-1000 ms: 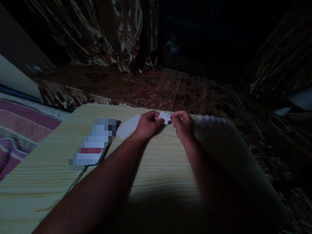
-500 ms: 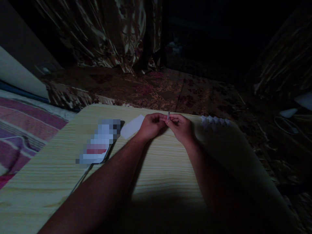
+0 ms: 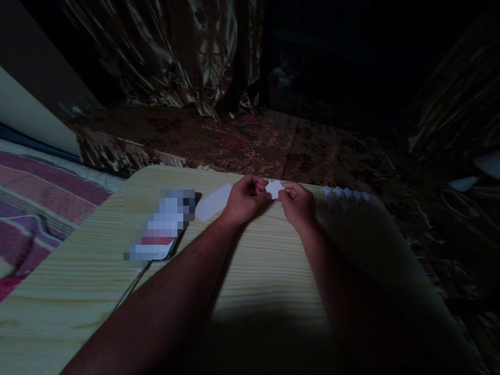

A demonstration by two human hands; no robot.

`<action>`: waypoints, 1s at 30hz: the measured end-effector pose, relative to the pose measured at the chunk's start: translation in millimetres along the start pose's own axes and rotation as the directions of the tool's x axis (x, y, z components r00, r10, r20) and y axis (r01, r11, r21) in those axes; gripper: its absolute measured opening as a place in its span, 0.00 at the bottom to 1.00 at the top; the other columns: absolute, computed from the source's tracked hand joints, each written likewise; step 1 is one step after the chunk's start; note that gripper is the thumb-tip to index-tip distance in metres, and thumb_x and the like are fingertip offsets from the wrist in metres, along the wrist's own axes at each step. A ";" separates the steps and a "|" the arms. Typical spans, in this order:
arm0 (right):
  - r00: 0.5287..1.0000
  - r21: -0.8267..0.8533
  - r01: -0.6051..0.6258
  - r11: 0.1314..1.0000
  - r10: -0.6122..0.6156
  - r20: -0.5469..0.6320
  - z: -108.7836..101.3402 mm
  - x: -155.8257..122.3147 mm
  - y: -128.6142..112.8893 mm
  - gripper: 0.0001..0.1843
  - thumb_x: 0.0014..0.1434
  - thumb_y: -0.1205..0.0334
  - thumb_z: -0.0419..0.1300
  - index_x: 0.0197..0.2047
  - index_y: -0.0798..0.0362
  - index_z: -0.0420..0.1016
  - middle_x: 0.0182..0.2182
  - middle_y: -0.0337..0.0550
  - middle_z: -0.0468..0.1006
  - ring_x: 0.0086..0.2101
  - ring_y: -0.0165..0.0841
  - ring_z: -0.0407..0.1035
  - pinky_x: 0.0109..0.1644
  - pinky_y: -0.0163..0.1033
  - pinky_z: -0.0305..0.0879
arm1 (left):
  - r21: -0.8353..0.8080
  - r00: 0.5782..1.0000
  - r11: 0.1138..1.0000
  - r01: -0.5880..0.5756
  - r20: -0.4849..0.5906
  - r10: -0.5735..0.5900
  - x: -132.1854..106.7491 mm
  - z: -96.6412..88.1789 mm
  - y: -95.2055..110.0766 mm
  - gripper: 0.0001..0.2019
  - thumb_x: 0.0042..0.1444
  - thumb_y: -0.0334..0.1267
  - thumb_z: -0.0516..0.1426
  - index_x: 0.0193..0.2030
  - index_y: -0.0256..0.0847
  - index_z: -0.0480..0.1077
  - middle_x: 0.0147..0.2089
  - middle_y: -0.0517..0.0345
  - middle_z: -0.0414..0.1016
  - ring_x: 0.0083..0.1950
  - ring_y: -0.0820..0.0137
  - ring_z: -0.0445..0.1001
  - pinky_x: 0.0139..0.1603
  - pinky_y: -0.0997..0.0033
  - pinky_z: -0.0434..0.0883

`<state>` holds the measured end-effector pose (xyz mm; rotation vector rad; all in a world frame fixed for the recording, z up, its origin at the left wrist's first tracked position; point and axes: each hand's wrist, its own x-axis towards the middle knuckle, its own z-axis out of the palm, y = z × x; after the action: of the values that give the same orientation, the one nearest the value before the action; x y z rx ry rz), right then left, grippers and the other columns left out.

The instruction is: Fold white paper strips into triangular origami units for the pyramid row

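Observation:
Between my two hands, above the far edge of the table, is a small white piece of folded paper, its flat face turned toward me. My left hand is closed, pinching the paper's left side between thumb and fingers. On the opposite side my right hand grips the paper's right edge, also in a pinch. A flat stack or sheet of white paper lies just left of my left hand. Several small folded paper pieces, pointed in shape, stand in rows to the right of my right hand.
A blurred-out phone-like device with a cable lies on the left of the wooden table. A bed with a striped cover is at the left. Curtains and a patterned cloth-covered ledge stand behind.
The paper has turned from edge-on to showing its broad white face. My hands have moved slightly apart, still holding it.

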<state>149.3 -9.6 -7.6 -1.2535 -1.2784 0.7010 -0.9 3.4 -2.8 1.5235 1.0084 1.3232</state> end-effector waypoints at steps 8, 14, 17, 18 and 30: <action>0.990 0.061 0.000 0.998 -0.008 0.137 -1.6 -4.3 -6.4 0.16 0.50 0.63 0.58 0.43 0.54 0.72 0.24 0.37 0.77 0.23 0.28 0.70 0.25 0.31 0.62 | -0.173 0.998 0.983 0.054 0.044 -0.047 2.2 0.7 -0.9 0.20 0.46 0.36 0.62 0.48 0.37 0.70 0.34 0.57 0.74 0.32 0.74 0.70 0.35 0.73 0.68; 0.987 0.059 -0.023 0.998 0.014 0.161 -0.5 -4.4 -6.1 0.12 0.50 0.61 0.58 0.38 0.54 0.73 0.25 0.39 0.78 0.24 0.29 0.71 0.26 0.31 0.64 | -0.077 0.992 0.990 0.116 0.050 -0.112 1.2 -0.3 -0.2 0.12 0.45 0.38 0.62 0.38 0.36 0.75 0.26 0.60 0.71 0.24 0.76 0.65 0.26 0.76 0.62; 0.988 0.054 -0.032 0.998 0.023 0.156 -0.1 -4.1 -5.8 0.10 0.50 0.60 0.59 0.35 0.55 0.73 0.25 0.40 0.78 0.23 0.29 0.71 0.25 0.31 0.64 | -0.082 0.991 0.989 0.120 0.063 -0.115 1.0 -0.4 0.7 0.12 0.45 0.39 0.62 0.37 0.36 0.75 0.26 0.60 0.71 0.23 0.77 0.64 0.24 0.76 0.61; 0.989 0.050 -0.028 0.998 0.020 0.150 -0.1 -3.9 -5.6 0.09 0.49 0.60 0.59 0.34 0.55 0.73 0.24 0.40 0.78 0.23 0.29 0.71 0.25 0.31 0.64 | -0.081 0.992 0.990 0.116 0.064 -0.111 0.9 -0.5 0.8 0.11 0.45 0.39 0.62 0.36 0.36 0.75 0.26 0.60 0.71 0.23 0.77 0.64 0.25 0.76 0.61; 0.986 0.074 -0.062 0.995 0.050 0.162 -0.7 -4.4 -8.6 0.08 0.50 0.59 0.60 0.33 0.54 0.74 0.23 0.39 0.78 0.22 0.28 0.71 0.25 0.31 0.66 | -0.059 0.988 0.988 0.145 0.061 -0.141 1.2 -2.1 2.8 0.09 0.44 0.37 0.61 0.33 0.36 0.75 0.26 0.59 0.72 0.24 0.76 0.64 0.25 0.76 0.61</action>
<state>146.8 -16.0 -0.7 -1.1916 -1.3361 0.8991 -2.7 3.8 0.4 1.4068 1.0111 1.1940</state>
